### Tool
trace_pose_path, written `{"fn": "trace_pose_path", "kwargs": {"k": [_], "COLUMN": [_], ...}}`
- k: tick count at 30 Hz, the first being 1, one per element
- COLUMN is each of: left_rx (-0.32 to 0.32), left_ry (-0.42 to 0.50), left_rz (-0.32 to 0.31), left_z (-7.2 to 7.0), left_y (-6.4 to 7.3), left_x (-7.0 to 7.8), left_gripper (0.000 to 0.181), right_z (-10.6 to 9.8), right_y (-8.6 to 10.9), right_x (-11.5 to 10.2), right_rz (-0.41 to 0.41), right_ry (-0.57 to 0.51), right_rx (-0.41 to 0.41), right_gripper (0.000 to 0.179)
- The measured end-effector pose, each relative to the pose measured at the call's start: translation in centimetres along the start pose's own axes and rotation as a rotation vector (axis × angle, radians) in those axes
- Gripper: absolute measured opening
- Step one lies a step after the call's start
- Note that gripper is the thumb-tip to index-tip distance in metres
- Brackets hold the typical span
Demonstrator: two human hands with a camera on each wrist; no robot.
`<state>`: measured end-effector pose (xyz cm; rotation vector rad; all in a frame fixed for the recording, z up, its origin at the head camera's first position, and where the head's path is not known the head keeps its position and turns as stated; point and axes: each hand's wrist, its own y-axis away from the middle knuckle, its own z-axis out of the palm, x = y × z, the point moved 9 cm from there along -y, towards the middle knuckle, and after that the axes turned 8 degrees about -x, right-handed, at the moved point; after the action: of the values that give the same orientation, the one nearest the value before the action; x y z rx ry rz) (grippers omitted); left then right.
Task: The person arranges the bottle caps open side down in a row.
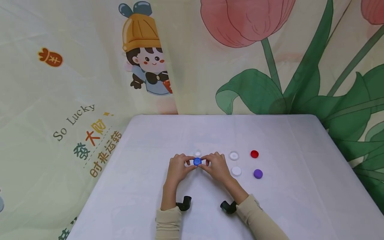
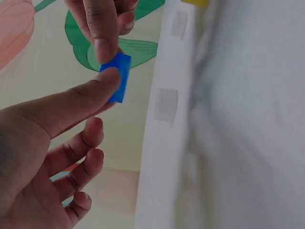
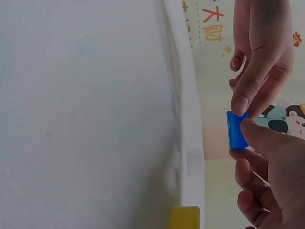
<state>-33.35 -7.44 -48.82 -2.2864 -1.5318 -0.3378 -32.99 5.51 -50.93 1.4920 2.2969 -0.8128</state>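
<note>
A small round blue cap [image 1: 197,161] is held up by both hands above the white table. My left hand [image 1: 177,169] pinches one side of it between thumb and index finger. From the other side my right hand [image 1: 218,167] does the same. Seen edge-on in the left wrist view, the blue cap [image 2: 123,78] shows a straight side wall, with the left thumb over part of it. The right wrist view has the blue cap [image 3: 236,130] between the fingers of both hands. Just beyond the hands lies a whitish, see-through cap [image 1: 197,153], partly hidden.
Right of the hands lie a white ring-like cap [image 1: 234,155], a white cap [image 1: 236,171], a red cap [image 1: 254,154] and a purple cap [image 1: 258,174]. A yellow object [image 3: 185,218] shows partly at the right wrist view's lower edge. A patterned cloth hangs behind the table [image 1: 135,146].
</note>
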Motion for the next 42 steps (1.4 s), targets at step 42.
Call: {"fn": "trace_pose_path", "kwargs": {"k": [42], "left_rx": [-0.251], "left_ry": [0.074], "left_rz": [-0.081], "left_z": [2.2], "left_y": [-7.2], "left_x": [-4.1], "left_gripper": [0.038], "right_z": [0.6], "right_y": [-6.0], "right_x": [2.3], "right_rz": [0.151], "right_ry": [0.129], "right_rx": [-0.205], "right_gripper": [0.032]}}
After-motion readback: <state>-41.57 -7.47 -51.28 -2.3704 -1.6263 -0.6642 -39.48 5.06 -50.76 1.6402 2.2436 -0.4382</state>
